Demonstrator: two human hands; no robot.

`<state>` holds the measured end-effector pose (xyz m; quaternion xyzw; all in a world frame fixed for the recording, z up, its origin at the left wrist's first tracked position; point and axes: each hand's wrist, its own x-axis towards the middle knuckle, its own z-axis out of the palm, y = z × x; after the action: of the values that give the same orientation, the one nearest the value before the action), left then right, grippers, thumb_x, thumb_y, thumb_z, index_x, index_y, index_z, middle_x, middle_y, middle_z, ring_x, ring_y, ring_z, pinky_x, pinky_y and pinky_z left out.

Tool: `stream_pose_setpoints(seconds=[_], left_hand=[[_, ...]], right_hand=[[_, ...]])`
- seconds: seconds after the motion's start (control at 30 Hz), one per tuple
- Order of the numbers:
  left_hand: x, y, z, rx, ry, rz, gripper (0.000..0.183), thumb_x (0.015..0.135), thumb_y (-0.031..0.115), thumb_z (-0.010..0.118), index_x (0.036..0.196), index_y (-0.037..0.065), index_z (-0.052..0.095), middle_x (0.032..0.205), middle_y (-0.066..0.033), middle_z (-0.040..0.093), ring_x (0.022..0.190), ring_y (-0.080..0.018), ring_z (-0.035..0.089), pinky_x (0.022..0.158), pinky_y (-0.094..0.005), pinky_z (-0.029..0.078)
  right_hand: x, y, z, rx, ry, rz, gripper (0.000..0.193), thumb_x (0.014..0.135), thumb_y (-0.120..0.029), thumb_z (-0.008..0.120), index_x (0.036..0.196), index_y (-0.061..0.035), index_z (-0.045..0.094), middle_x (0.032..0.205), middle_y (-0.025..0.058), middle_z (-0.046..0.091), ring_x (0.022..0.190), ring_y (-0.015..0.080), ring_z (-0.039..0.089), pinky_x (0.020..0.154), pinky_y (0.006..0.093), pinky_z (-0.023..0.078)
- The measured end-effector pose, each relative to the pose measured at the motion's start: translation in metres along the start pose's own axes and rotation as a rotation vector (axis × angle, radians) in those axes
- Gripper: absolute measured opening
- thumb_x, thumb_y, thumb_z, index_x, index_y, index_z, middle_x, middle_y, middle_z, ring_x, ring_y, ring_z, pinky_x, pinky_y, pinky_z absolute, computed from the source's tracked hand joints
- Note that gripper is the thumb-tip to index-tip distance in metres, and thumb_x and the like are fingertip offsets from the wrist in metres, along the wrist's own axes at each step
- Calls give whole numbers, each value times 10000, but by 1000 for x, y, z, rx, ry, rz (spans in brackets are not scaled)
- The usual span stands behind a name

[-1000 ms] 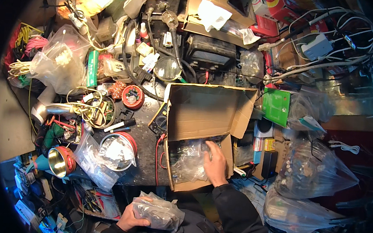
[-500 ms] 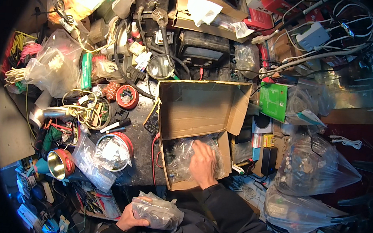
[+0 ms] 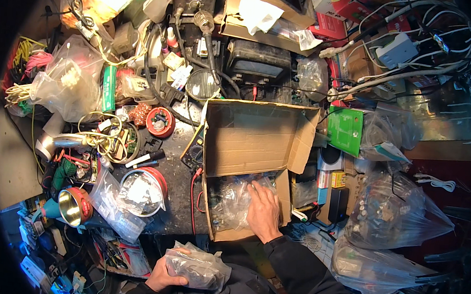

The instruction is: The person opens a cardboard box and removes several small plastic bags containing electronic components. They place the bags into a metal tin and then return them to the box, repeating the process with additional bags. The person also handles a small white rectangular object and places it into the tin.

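My left hand [image 3: 163,275] grips a clear plastic bag [image 3: 198,268] of greyish, blurred contents low in front of me, its thumb along the bag's near side. Over the bench edge stands an open cardboard box [image 3: 250,134] with its lid raised at the back. Inside it lie clear plastic bags [image 3: 230,202] with small parts in them. My right hand [image 3: 264,210] reaches into the right side of the box, fingers stretched out and resting on these bags. Its fingertips point away from me, and I see no bag pinched between them.
Left of the box are a red-rimmed round tin [image 3: 143,191], a red cup of small parts [image 3: 160,122] and coiled cable [image 3: 103,136]. A green board [image 3: 344,130] and a black box [image 3: 339,204] stand to the right. Filled clear bags [image 3: 388,214] hang farther right.
My right hand has shifted slightly right within the box, and its fingers have flattened onto the bags. The box has moved a little to the right. My left hand keeps its bag in place.
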<state>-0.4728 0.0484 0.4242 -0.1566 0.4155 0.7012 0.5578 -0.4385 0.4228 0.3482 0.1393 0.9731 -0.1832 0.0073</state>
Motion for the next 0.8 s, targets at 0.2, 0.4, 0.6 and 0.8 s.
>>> stream_pose_setpoints(seconds=[0.2,0.4,0.6,0.8], left_hand=[[2,1,-1,94,5,5,952,729,258,1072,1500,-2,578,1457,-141,650,1353,-246,648,1184,-419,504],[1,3,1,73,10,-12,965,730,256,1074,1511,3,568,1454,-137,653,1350,-242,649,1181,-417,506],[-3,2,0,65,16,-8,972,731,244,1075,1520,9,560,1455,-132,652,1356,-241,648,1182,-419,509],[-3,-2,-1,38,21,1,975,725,253,1078,1514,4,562,1459,-134,650,1358,-244,648,1185,-421,506]], right_hand=[[11,-19,16,-85,-94,14,570,906,-49,694,1476,-35,683,1536,135,635,1409,376,552,1109,519,445],[5,-19,19,-107,-85,54,614,870,-38,712,1483,-49,679,1523,152,631,1420,377,552,1110,529,438],[5,-21,20,-85,-76,38,634,857,-47,720,1488,-40,663,1517,170,631,1419,382,556,1114,530,435],[4,-19,15,-44,-92,39,654,833,-25,727,1484,-16,665,1512,194,622,1437,399,539,1147,519,423]])
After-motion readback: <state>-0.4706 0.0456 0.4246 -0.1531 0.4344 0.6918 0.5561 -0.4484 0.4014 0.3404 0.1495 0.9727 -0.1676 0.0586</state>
